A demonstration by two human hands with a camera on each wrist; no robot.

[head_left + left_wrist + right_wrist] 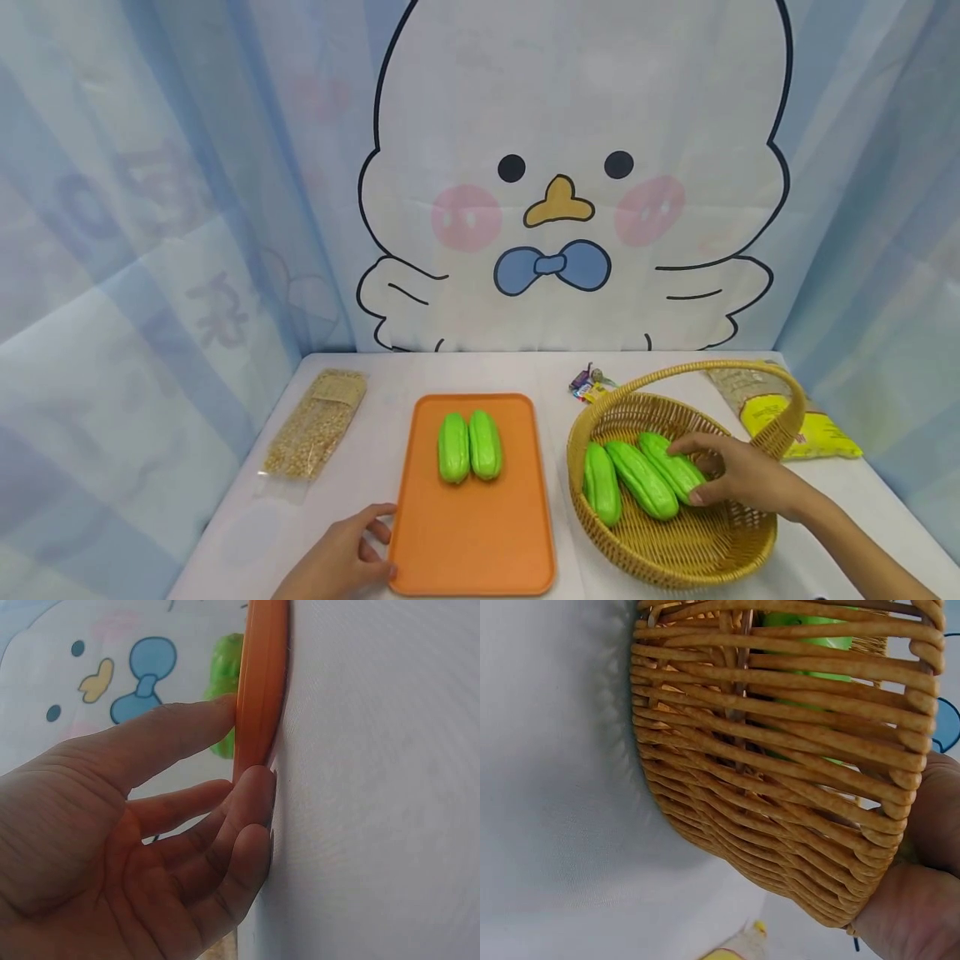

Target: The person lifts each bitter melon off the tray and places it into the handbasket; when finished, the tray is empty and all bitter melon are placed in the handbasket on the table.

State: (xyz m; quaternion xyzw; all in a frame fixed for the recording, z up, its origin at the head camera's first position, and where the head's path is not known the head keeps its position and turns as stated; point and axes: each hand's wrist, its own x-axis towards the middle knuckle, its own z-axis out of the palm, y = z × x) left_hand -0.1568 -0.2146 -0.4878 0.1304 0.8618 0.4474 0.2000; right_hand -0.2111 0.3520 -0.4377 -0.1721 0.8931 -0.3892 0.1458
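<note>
My left hand (341, 554) rests against the left edge of an orange tray (472, 542), its fingertips (251, 791) right at the rim and side wall. On the tray, two bright green ridged cucumbers (453, 448) lie side by side. My right hand (738, 475) reaches over the right rim into a woven basket (705, 550) with a tall arched handle. Thumb and fingers there hold the rightmost green cucumber (663, 458); two more cucumbers (641, 479) lie to its left. In the right wrist view the basket's wicker wall (780, 750) hides most of the hand's fingers.
A clear bag of yellow grains (315, 425) lies left of the tray. Small wrapped items (588, 385) sit behind the basket. A yellow-and-clear bag (802, 425) lies behind the basket on the right, partly behind its handle (787, 417). A printed curtain (562, 317) borders the white table.
</note>
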